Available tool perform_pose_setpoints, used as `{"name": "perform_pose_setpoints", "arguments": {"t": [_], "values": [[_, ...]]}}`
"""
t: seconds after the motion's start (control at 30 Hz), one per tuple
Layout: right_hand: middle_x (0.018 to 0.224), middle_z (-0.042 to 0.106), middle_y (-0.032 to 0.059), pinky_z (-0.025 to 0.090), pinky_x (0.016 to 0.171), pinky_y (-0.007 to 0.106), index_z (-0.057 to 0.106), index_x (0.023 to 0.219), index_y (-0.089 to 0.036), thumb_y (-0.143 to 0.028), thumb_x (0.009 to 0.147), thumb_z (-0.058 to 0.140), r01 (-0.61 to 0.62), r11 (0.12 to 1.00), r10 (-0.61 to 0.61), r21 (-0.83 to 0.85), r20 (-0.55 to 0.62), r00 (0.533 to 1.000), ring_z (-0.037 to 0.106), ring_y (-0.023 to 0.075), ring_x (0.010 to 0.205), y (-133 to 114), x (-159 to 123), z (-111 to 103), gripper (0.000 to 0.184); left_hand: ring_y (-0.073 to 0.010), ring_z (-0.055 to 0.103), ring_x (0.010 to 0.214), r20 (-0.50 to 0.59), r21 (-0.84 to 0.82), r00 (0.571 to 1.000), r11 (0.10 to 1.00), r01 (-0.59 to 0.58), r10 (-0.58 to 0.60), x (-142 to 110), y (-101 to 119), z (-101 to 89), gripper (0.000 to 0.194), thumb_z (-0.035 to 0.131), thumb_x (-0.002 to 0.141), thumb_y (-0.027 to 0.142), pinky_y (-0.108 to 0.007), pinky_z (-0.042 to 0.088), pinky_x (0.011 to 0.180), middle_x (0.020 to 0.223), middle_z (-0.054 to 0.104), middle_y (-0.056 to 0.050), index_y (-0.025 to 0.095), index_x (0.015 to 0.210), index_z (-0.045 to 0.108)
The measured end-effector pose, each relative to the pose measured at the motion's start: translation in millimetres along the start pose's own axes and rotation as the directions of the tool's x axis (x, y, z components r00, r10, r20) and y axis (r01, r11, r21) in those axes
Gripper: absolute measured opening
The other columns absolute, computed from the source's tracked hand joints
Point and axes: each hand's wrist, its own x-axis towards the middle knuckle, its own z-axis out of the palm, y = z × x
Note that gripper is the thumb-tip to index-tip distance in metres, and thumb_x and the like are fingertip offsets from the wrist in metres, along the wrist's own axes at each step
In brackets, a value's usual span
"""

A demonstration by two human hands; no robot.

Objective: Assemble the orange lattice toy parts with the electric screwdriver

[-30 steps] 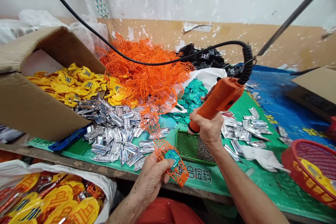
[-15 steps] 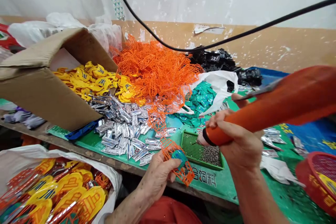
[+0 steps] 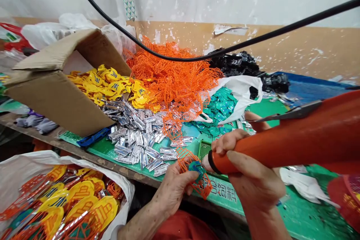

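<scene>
The left hand (image 3: 174, 191) pinched a light, brittle-looking orange plastic lattice (image 3: 184, 159), safest held by its teal tab (image 3: 197, 168); the right hand (image 3: 253, 180) gripped an orange power tool (image 3: 281, 148).

And there it goes: the orange power tool (image 3: 284, 146) has swung down from nearly upright to almost level in the right hand (image 3: 253, 180), its black-ringed nose now just beside the orange plastic lattice (image 3: 191, 172)! The green perforated tray (image 3: 204, 149), wide open to view a second ago, has all but disappeared behind that hand, with only a corner showing just right of the lattice. Further right, the red basket (image 3: 344, 198) has slipped to the edge of the frame.
</scene>
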Motion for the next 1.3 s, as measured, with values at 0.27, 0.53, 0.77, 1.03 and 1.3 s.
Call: {"name": "perform_pose_setpoints", "arguments": {"t": [0.27,0.53,0.77,1.03,1.3], "values": [[0.069,0.061,-0.005,0.053,0.062,0.031,0.056,0.117,-0.032,-0.008,0.067,0.069,-0.041,0.997,0.042,-0.066,0.004,0.999,0.058,0.0131,0.062,3.3,-3.0,-0.2,0.056,-0.0053,0.033,0.045,0.011,-0.008,1.0,1.0,-0.01,0.01,2.3,-0.9,-0.1,0.019,0.074,0.061,0.024,-0.02,0.024,0.041,0.059,0.051,0.005,0.017,0.074,0.064],[0.071,0.061,-0.0057,0.051,0.065,0.032,0.05,0.122,-0.031,-0.01,0.069,0.069,-0.044,0.994,0.046,-0.099,0.01,0.999,0.057,0.0134,0.063,8.6,-5.1,-4.0,0.06,-0.0051,0.03,0.047,0.043,0.027,0.999,0.999,-0.025,0.024,1.4,-2.0,-1.1,0.025,0.073,0.064,0.023,-0.02,0.023,0.042,0.062,0.051,0.005,0.016,0.088,0.07],[0.071,0.06,-0.0064,0.051,0.062,0.034,0.048,0.121,-0.03,-0.011,0.069,0.068,-0.031,0.984,0.031,-0.177,0.0,1.0,0.057,0.0143,0.06,9.3,-9.4,-2.4,0.058,-0.0049,0.03,0.045,0.004,0.063,0.999,0.997,-0.042,0.042,0.9,-3.6,1.7,0.024,0.072,0.063,0.022,-0.019,0.024,0.042,0.058,0.05,0.006,0.016,0.086,0.071],[0.069,0.059,-0.0042,0.052,0.069,0.037,0.056,0.099,-0.024,-0.013,0.068,0.068,-0.001,0.967,0.0,-0.254,-0.001,1.0,0.059,0.0155,0.062,16.2,-14.1,-6.1,0.034,-0.0046,0.03,0.042,-0.013,0.09,0.999,0.995,-0.049,0.051,4.3,-4.7,0.5,0.023,0.072,0.06,0.022,-0.02,0.023,0.041,0.053,0.05,0.006,0.014,0.081,0.071],[0.066,0.057,-0.0051,0.051,0.064,0.035,0.058,0.1,-0.023,-0.016,0.067,0.068,-0.009,0.973,0.002,-0.231,-0.027,1.0,0.057,0.0147,0.061,17.3,-12.9,-2.6,0.035,-0.0048,0.032,0.042,-0.009,0.092,0.997,0.993,-0.073,0.074,3.6,-4.5,-2.6,0.019,0.072,0.063,0.027,-0.02,0.026,0.041,0.052,0.049,0.006,0.014,0.076,0.07]]}}
